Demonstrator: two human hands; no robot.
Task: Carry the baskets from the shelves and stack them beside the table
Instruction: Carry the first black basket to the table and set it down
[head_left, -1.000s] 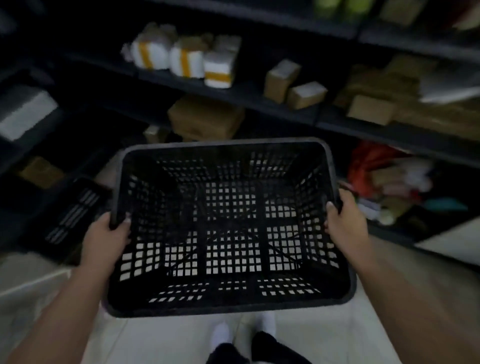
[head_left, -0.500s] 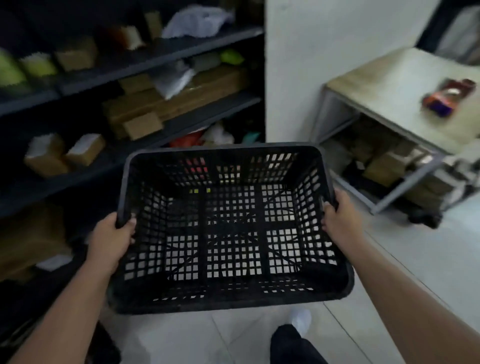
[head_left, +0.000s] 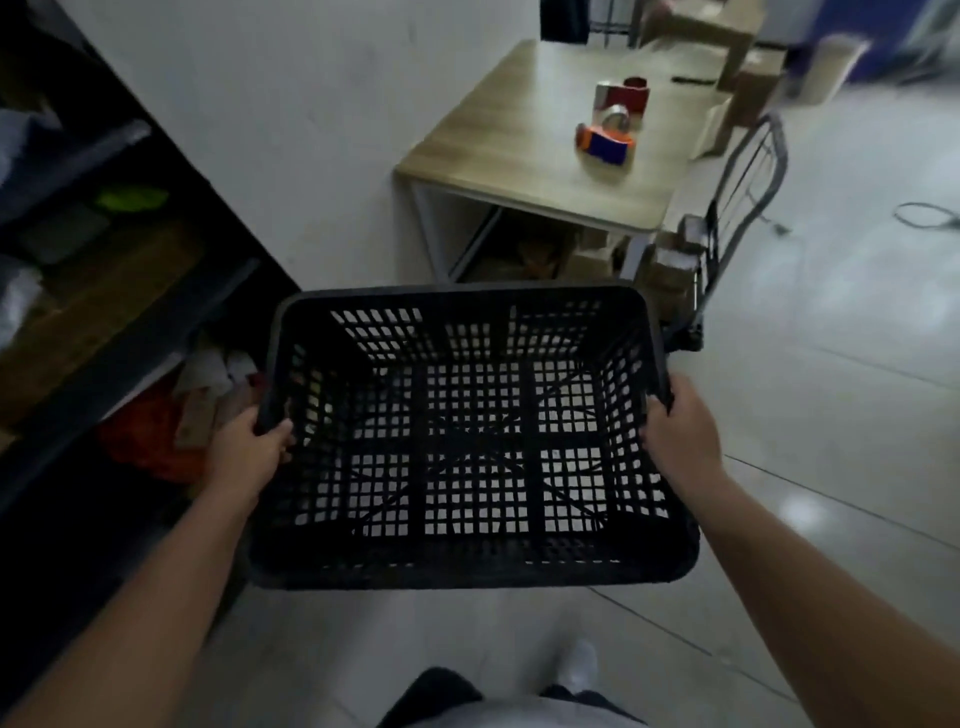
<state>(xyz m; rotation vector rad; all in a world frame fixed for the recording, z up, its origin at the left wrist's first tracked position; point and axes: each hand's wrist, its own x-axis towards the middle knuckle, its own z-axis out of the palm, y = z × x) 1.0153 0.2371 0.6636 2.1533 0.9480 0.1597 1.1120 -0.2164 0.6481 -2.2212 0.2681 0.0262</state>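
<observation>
In front of your waist, held off the floor, sits the black basket (head_left: 467, 441), empty and level, with its open top facing you and the pale tiles showing through its grid bottom. Your left hand (head_left: 247, 454) is clamped on the rim at nine o'clock, thumb hooked inside the wall and the other fingers hidden under the lip. Your right hand (head_left: 675, 436) is clamped on the opposite rim at three o'clock in the same way. The two hands are well apart, one on each short side.

At twelve to one o'clock, beyond the far edge of the basket, stands the table (head_left: 519, 161) with a light wooden top on a white frame, set against the white wall (head_left: 311, 130). On the table lie a blue and orange tape dispenser (head_left: 608, 143) and, just behind it, a red one (head_left: 626, 96). Under the table you can make out cardboard boxes (head_left: 540, 254), though they are dim.

At two o'clock, just beside the table, a metal trolley (head_left: 737, 208) stands with its handle upright. At nine to eleven o'clock run the dark shelves (head_left: 130, 312), holding mixed goods; something orange (head_left: 145, 436) lies on the lowest level near your left hand. At six o'clock your white shoe (head_left: 579, 670) rests on the tiled floor (head_left: 831, 415).
</observation>
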